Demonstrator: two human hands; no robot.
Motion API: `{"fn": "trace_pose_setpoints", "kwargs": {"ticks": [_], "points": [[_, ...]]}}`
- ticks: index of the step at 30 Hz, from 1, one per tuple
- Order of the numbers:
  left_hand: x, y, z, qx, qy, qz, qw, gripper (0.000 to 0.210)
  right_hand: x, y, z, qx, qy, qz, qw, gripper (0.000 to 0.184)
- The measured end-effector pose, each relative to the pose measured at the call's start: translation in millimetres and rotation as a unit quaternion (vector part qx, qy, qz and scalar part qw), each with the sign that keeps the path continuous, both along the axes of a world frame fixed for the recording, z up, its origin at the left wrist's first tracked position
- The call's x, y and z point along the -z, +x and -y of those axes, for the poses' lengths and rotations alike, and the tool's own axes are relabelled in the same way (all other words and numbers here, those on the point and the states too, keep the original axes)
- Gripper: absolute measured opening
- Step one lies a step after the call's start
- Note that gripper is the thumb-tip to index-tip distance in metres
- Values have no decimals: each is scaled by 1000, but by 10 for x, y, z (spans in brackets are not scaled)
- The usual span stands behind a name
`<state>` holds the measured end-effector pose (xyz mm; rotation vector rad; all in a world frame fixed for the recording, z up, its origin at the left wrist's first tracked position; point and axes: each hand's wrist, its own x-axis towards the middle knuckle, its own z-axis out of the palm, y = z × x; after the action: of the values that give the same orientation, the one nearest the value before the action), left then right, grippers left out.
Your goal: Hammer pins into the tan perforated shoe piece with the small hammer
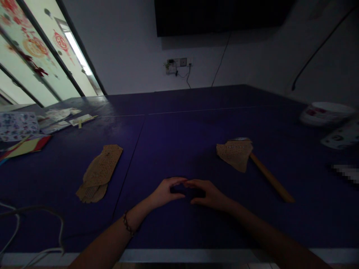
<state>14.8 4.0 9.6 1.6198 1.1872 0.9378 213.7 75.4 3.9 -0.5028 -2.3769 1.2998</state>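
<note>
Just in front of me over the purple tabletop, my left hand and my right hand face each other. Their fingertips meet or nearly meet, with the thumbs held apart from the fingers. Both hands are open, curved, and hold nothing. To the right lies a hatchet-like tool with a wooden handle; a brown, stitched, speckled cover hides most of its head. On the left is a flat, layered brown speckled piece, possibly a folded glove; its kind is unclear. Neither hand touches these things.
White cables loop at the lower left. Papers and packets lie beside a patterned box at the far left. A white bowl and a patterned cup-like item are at the right. A dark screen hangs on the wall.
</note>
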Motion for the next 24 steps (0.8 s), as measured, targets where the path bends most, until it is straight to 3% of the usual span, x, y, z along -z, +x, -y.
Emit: {"fn": "trace_pose_setpoints", "kwargs": {"ticks": [24], "points": [[16, 0, 1, 2, -9, 11, 1000, 52, 16, 2, -3, -3, 4, 1, 1000, 57]]}}
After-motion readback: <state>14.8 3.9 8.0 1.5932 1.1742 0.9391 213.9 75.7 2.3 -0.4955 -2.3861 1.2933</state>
